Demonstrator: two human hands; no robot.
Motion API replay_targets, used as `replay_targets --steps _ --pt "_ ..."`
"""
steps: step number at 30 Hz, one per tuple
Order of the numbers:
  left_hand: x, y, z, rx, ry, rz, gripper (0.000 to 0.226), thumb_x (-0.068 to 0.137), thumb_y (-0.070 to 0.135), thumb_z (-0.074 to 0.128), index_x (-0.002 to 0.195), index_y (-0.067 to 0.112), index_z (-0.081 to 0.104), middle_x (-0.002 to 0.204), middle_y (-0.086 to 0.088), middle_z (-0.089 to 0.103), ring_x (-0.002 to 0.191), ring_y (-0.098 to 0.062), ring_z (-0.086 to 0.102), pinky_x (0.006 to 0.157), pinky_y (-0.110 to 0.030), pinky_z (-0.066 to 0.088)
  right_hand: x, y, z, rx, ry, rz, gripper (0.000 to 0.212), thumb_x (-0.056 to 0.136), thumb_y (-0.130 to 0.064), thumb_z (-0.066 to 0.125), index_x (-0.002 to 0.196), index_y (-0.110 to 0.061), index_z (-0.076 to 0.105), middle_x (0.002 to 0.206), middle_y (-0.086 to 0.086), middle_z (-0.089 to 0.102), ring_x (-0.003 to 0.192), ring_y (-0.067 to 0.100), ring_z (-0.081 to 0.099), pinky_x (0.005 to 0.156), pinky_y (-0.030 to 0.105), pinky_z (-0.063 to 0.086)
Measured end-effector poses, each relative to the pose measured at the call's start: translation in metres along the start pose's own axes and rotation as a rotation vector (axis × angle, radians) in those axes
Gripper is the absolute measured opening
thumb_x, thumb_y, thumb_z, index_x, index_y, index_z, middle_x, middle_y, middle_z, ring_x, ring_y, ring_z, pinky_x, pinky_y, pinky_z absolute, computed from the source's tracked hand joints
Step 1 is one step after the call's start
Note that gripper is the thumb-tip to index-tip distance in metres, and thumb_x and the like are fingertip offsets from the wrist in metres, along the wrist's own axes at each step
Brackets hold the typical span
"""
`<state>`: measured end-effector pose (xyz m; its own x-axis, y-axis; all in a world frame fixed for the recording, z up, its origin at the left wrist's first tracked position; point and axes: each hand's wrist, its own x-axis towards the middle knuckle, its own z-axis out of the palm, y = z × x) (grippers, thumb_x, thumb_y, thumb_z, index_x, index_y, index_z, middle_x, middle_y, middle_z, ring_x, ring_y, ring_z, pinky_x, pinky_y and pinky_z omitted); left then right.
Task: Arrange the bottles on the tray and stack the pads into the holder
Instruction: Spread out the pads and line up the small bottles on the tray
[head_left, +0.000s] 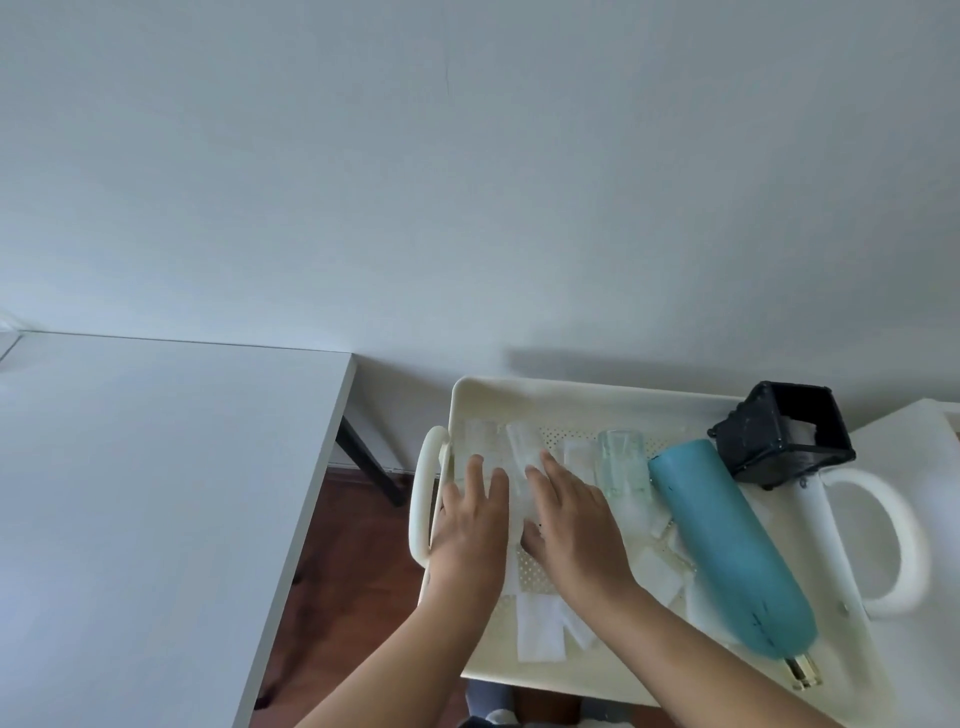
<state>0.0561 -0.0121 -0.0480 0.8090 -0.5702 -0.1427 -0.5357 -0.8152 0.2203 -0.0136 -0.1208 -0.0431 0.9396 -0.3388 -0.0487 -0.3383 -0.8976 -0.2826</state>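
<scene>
Evidently your left hand (470, 525) and right hand (566, 519) lie flat, fingers spread, gripping nothing; take the slippery, fragile clear bottles (524, 452) mid-body.

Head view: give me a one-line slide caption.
Both hands on clear bottles in the tray; teal bottle lies beside the black holder.

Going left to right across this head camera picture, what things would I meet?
Grey table → tray's left handle → left hand → right hand → clear green-tinted bottle → teal bottle lying down → black holder → tray's right handle.
</scene>
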Motion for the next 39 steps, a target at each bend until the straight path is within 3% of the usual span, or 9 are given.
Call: replay_targets --steps 5,12,16,20,23,26,39 --pt "0.007 0.007 -0.010 -0.041 0.106 0.009 0.046 0.070 0.010 0.077 0.113 0.011 0.060 0.127 -0.008 0.057 0.111 -0.030 0.059 0.067 -0.029 0.058 0.013 0.013 -0.019 0.181 0.090 -0.001 0.043 0.084 -0.011 0.064 0.126 -0.009 0.055 0.141 0.010 0.052 0.126 0.027 0.053 0.093 0.033 0.051" --pt "0.039 0.026 -0.057 -0.141 0.118 -0.019 0.018 0.089 0.010 0.054 0.107 0.010 0.051 0.111 -0.003 0.052 0.085 -0.023 0.049 0.064 -0.036 0.049 0.055 0.031 -0.049 0.317 0.105 -0.069 0.037 0.090 -0.017 0.057 0.126 -0.012 0.052 0.132 0.000 0.052 0.113 0.023 0.056 0.087 0.034 0.050" --pt "0.069 0.027 -0.079 -0.128 0.085 -0.029 0.007 0.089 0.008 0.050 0.095 0.008 0.049 0.103 -0.003 0.051 0.081 -0.023 0.048 0.060 -0.037 0.043 0.075 0.037 -0.059 0.370 0.046 -0.094 0.039 0.092 -0.021 0.057 0.130 -0.015 0.052 0.134 -0.002 0.052 0.117 0.019 0.056 0.090 0.026 0.045" --pt "0.099 0.017 -0.095 -0.177 -0.041 -0.053 0.025 0.090 0.012 0.054 0.114 0.003 0.055 0.113 -0.012 0.056 0.096 -0.031 0.059 0.081 -0.044 0.053 0.086 0.038 -0.065 0.368 -0.041 -0.109 0.043 0.096 -0.025 0.052 0.138 -0.018 0.047 0.143 -0.004 0.045 0.124 0.017 0.052 0.094 0.023 0.039" --pt "0.114 0.005 -0.101 -0.207 -0.130 0.001 0.042 0.092 0.024 0.058 0.132 0.011 0.051 0.130 -0.008 0.053 0.110 -0.025 0.057 0.092 -0.037 0.049 0.091 0.036 -0.069 0.308 -0.128 -0.140 0.048 0.097 -0.022 0.050 0.144 -0.021 0.040 0.150 -0.003 0.037 0.127 0.020 0.049 0.099 0.030 0.042" --pt "0.120 -0.007 -0.103 -0.195 -0.191 0.059 0.056 0.090 0.028 0.065 0.140 0.017 0.045 0.141 -0.003 0.047 0.126 -0.019 0.047 0.096 -0.028 0.039 0.095 0.035 -0.069 0.218 -0.172 -0.153 0.055 0.096 -0.013 0.050 0.147 -0.023 0.033 0.151 0.000 0.033 0.118 0.024 0.055 0.091 0.030 0.045" --pt "0.122 -0.027 -0.109 -0.248 -0.171 0.141 0.054 0.083 0.030 0.074 0.130 0.018 0.052 0.126 -0.003 0.053 0.109 -0.020 0.056 0.095 -0.038 0.047 0.106 0.027 -0.059 0.330 -0.127 -0.102 0.054 0.094 -0.005 0.051 0.143 -0.024 0.039 0.146 -0.005 0.038 0.107 0.018 0.056 0.084 0.023 0.037"
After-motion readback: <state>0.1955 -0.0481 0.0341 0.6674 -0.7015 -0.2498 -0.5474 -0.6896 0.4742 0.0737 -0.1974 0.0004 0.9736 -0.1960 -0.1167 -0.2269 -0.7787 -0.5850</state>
